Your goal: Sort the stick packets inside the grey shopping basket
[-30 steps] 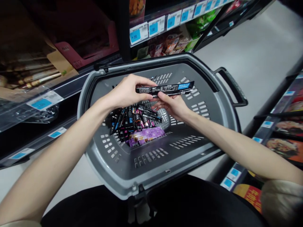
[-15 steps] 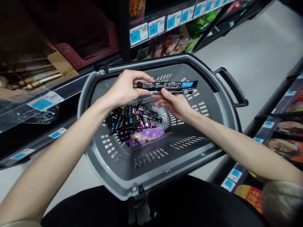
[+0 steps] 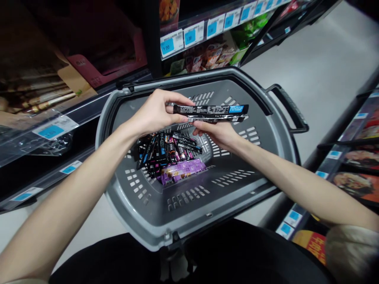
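Observation:
My left hand [image 3: 161, 110] pinches the left end of some slim black snack packets [image 3: 214, 109], stacked lengthwise, with a blue patch near their right end. Under their middle, my right hand [image 3: 217, 131] supports them, thumb along the near edge and fingers curled below. Both hands are over a grey shopping basket [image 3: 189, 216]. Inside it, to the left, lies a pile of similar black packets [image 3: 162, 148] with pink and blue marks. A purple snack packet [image 3: 183, 170] rests against the near side of that pile.
Beyond the basket stands a shelf with price tags [image 3: 194, 34] and bagged snacks [image 3: 211, 55]. On the left, another shelf holds long wrapped snacks [image 3: 38, 92]. The basket's black handle [image 3: 291, 108] sticks out at the right, near a lower shelf of packaged food [image 3: 355, 183].
My right thumb has slid down from the packets' face to their near edge. The packets have tipped slightly, showing more of the lower one's edge. My left hand keeps its pinch.

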The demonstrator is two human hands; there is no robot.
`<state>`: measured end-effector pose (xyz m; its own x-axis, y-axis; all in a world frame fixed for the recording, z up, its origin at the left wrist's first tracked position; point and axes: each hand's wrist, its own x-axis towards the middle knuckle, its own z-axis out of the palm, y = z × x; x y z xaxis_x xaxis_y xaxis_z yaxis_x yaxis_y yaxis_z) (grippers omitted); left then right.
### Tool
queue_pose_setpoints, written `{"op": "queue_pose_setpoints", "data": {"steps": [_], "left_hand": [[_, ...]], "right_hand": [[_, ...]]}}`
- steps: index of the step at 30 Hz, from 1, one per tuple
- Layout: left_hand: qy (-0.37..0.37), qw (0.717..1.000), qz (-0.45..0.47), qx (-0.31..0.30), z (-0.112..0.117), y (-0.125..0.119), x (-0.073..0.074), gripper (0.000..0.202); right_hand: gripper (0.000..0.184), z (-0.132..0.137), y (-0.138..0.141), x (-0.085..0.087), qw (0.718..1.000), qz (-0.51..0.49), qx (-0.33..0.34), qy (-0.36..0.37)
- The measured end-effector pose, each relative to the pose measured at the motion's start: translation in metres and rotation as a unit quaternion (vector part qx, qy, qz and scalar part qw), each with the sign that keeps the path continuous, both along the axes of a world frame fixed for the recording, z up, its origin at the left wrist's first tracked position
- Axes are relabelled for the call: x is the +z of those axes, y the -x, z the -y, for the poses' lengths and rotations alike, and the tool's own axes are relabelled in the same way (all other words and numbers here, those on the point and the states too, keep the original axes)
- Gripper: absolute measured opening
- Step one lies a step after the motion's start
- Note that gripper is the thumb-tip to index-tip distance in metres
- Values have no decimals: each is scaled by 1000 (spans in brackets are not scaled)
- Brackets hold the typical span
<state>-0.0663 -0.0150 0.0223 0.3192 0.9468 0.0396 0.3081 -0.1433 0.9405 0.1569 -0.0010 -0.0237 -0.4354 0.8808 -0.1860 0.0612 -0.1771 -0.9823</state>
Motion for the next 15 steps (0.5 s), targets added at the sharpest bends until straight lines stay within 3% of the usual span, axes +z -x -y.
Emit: {"op": "queue_pose_setpoints", "data": {"steps": [9, 15], "left_hand": [[0, 1000, 1, -9, 2, -5, 1, 43], [-4, 997, 40, 69, 0, -7, -2, 28]], "right_hand": [[48, 7, 5, -4, 1000, -25, -17, -2], [46, 7, 5, -1, 998, -36, -48, 25]]}}
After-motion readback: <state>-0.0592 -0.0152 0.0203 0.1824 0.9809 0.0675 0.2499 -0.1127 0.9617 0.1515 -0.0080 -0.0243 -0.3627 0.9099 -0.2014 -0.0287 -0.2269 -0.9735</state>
